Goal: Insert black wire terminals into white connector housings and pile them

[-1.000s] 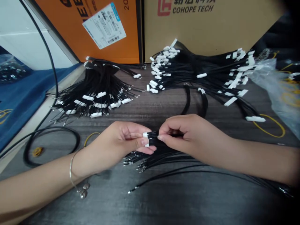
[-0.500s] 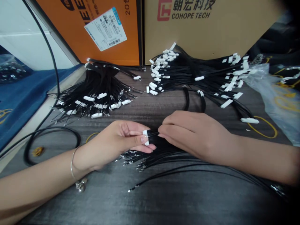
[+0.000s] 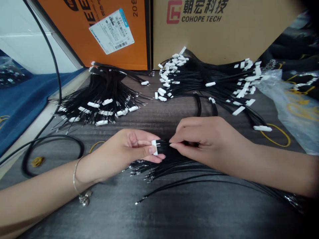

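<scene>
A small white connector (image 3: 155,147) is pinched between the thumb and fingers of my left hand (image 3: 136,146). Black wires run from its right side toward my right hand (image 3: 206,139), whose thumb and index finger are closed on a thin black wire just right of the connector. Metal tips show on wires close to the connector. Below both hands lies a loose bundle of black wires (image 3: 169,167) with bare metal terminals at its left end. One or two longer wires (image 3: 174,183) curve apart in front of it.
Behind are two piles of black wires with white connectors (image 3: 104,86) (image 3: 199,73). An orange box (image 3: 134,49) and a brown box (image 3: 194,39) stand at the back. A black cable (image 3: 56,63) loops at left; a plastic bag (image 3: 279,99) lies right.
My right hand's fingers have shifted slightly and its thumb and index finger now pinch more visibly near the connector. My left hand has stayed nearly still. The view has shifted slightly.
</scene>
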`<control>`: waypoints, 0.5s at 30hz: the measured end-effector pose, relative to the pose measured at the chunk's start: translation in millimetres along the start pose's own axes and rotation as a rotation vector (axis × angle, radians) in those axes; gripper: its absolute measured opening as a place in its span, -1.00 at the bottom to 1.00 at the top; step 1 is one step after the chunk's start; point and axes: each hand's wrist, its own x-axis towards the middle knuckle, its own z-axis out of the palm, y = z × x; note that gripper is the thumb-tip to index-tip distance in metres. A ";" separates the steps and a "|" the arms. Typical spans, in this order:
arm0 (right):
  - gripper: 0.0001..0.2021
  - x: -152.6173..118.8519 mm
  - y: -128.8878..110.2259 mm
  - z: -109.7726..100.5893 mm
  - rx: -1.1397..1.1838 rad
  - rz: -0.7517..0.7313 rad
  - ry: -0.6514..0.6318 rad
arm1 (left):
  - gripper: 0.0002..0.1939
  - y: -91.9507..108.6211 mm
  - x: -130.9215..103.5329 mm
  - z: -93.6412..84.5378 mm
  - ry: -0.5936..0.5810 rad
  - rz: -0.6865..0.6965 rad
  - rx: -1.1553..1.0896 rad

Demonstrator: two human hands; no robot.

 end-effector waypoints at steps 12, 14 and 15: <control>-0.80 -3.1 0.1 3.2 -0.110 -0.015 -0.016 | -0.83 -1.0 1.0 -1.5 -0.029 0.009 0.026; -0.81 -2.6 1.4 6.1 -0.108 -0.027 -0.001 | -0.84 -1.0 1.2 -1.4 -0.041 0.013 0.033; -0.81 -2.2 2.1 7.7 -0.113 -0.038 0.000 | -0.85 -1.2 1.3 -1.4 -0.043 0.014 0.040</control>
